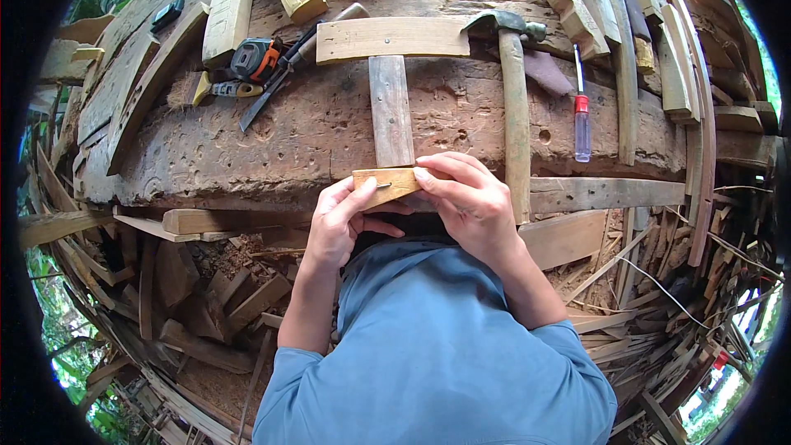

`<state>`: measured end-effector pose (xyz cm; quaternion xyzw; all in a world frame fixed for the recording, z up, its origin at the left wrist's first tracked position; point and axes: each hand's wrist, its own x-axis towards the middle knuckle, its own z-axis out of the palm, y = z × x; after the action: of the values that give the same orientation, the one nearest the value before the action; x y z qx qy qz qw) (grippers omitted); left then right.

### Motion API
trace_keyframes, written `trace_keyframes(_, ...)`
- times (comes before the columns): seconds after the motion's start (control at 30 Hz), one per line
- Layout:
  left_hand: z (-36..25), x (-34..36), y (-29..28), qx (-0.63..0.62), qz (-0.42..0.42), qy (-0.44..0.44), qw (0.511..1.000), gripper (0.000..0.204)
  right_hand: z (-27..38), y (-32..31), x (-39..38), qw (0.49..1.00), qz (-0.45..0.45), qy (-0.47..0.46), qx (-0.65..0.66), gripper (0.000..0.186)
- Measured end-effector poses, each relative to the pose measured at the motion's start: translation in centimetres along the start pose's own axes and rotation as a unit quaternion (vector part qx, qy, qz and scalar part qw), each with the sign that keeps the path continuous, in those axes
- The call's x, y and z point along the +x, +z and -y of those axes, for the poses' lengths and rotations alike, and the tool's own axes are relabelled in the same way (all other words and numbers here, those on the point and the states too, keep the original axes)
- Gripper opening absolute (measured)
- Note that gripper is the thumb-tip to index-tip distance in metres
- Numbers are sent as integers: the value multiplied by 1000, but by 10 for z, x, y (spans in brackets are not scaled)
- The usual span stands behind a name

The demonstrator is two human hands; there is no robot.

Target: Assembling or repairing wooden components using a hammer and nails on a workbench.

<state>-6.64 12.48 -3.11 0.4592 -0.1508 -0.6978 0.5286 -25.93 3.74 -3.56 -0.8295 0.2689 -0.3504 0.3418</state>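
The left hand pinched one end of a small wooden block, a nail by its thumb; the right hand pinched the other. The block was at the bench's near edge, just beside a grey strip.

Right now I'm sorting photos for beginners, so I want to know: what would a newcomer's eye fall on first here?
Probably the small wood block at the centre, held between the left hand and right hand in front of the blue shirt. Next, the long-handled hammer just right of the hands, then two bright spots: the red-collared screwdriver farther right and the orange-and-black tape measure at upper left.
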Motion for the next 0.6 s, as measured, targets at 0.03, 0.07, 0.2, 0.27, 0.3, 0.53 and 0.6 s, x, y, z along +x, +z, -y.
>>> trace_keyframes(0.03,1,0,-1,3,1,-1,1000,43,1,0,-2,1000,1,-1,-1,38)
trace_keyframes(0.07,1,1,-1,2,2,1,1000,43,2,1,-4,999,4,26,24,40)
trace_keyframes(0.2,1,1,1,28,-11,5,1000,42,2,1,-4,999,16,31,34,46)
trace_keyframes(0.27,-1,2,4,43,-18,6,999,41,3,1,-4,999,18,26,25,47)
trace_keyframes(0.3,-2,2,6,59,-24,10,998,40,3,0,-3,999,20,23,15,47)
trace_keyframes(0.53,0,5,11,94,-61,14,994,35,3,2,-3,999,26,19,-2,48)
trace_keyframes(0.6,1,4,12,96,-60,19,993,35,2,2,-4,1000,22,17,7,48)
